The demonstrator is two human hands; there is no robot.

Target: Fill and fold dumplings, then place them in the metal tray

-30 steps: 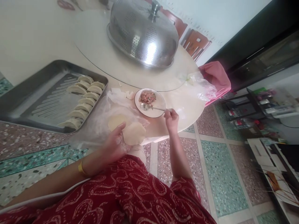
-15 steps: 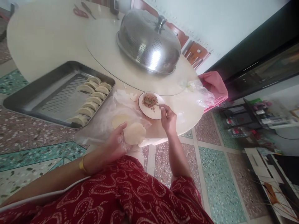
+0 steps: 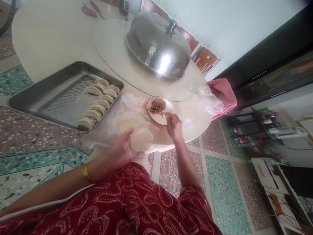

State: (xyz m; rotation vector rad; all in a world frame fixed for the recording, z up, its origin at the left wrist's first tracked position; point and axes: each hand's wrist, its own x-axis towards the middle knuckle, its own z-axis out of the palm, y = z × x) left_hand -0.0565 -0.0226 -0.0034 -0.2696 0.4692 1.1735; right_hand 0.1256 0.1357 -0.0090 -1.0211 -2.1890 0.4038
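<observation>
Terrazzo floor (image 3: 227, 182) green-pink squares; white wall (image 3: 227, 23); dark cabinet (image 3: 276, 65).

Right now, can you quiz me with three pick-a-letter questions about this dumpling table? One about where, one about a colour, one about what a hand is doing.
1. Where are the folded dumplings?
A. in the steel tray
B. under the domed metal cover
C. on the floor

2. What colour is the cloth at the table's edge?
A. blue
B. pink
C. black

3. What is in the left hand?
A. a spoon
B. nothing
C. a flat round dough wrapper

Answers: 1 A, they lie in rows in the tray. 2 B, it shows pink beside the clear bag. 3 C, the wrapper rests on the fingers.
</observation>
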